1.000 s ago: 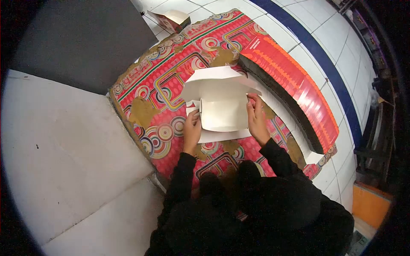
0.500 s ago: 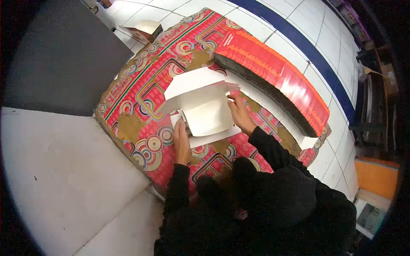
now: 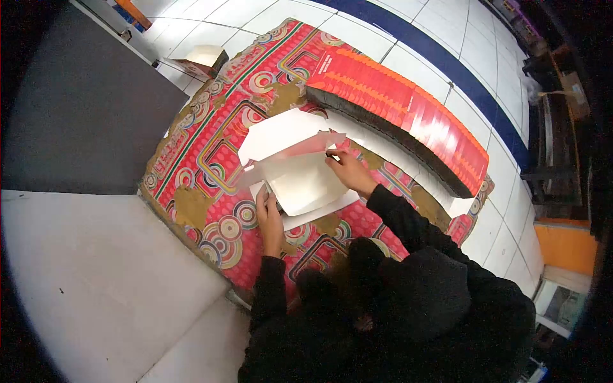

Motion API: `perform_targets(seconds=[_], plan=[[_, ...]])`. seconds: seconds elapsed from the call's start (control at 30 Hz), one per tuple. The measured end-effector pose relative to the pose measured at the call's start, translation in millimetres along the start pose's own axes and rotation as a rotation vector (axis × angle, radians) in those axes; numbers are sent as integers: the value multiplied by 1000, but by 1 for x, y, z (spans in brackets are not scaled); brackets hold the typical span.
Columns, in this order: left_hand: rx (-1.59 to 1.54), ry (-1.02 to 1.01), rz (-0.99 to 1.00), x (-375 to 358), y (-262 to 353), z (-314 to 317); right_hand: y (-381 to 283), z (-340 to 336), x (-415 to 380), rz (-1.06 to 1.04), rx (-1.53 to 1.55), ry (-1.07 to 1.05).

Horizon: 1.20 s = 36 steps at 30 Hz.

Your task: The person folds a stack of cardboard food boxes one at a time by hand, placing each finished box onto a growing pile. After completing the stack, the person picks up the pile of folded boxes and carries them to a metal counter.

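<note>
A partly folded white cardboard box (image 3: 306,182) lies on the patterned red surface in front of me, its pale inside facing up. Its wide flap (image 3: 278,136) spreads away from me at the far side. At the box's near left corner, my left hand (image 3: 269,223) is closed on the cardboard edge, thumb and fingers at the folded side. My right hand (image 3: 352,173) pinches the far right corner, fingertips bent over the edge. Some of the cardboard under the fingers is hidden.
Right of the box lies a long fanned stack of red printed cardboard sheets (image 3: 402,108). A small open box (image 3: 203,60) stands on the tiled floor beyond the red patterned surface (image 3: 233,255). A dark grey panel (image 3: 83,108) stands at left, shelving (image 3: 562,147) at right.
The view has shifted slightly, so the scene sits a little lower and further left. My right fingers now bend more tightly over the box's far right corner. My left hand keeps its place.
</note>
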<state>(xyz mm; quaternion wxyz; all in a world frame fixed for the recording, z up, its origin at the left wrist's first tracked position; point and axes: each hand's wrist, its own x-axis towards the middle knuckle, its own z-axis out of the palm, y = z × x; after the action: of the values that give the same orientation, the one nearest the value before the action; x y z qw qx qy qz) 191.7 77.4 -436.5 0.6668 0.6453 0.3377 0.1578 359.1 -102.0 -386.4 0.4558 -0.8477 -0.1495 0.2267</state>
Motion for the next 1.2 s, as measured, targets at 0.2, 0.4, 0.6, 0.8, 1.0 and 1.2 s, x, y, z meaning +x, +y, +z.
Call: perform_targets(seconds=[0.2, 0.4, 0.6, 0.8, 1.0, 1.2], plan=[[13, 21, -28, -2, 0, 0, 1, 0, 2, -134, -275, 65], [-58, 212, -103, -1, 1, -21, 47, -5, 6, -242, -209, 298], [43, 437, 231, 133, 65, -71, 107, -23, 9, -6, -53, 348], [923, 180, 423, 299, 156, 2, 122, -5, 13, -113, -478, 494], [1196, 230, 433, 405, 150, 18, 116, -7, 11, -146, -489, 495], [1006, 525, 733, 413, 176, -4, 119, -8, 11, -156, -451, 471]])
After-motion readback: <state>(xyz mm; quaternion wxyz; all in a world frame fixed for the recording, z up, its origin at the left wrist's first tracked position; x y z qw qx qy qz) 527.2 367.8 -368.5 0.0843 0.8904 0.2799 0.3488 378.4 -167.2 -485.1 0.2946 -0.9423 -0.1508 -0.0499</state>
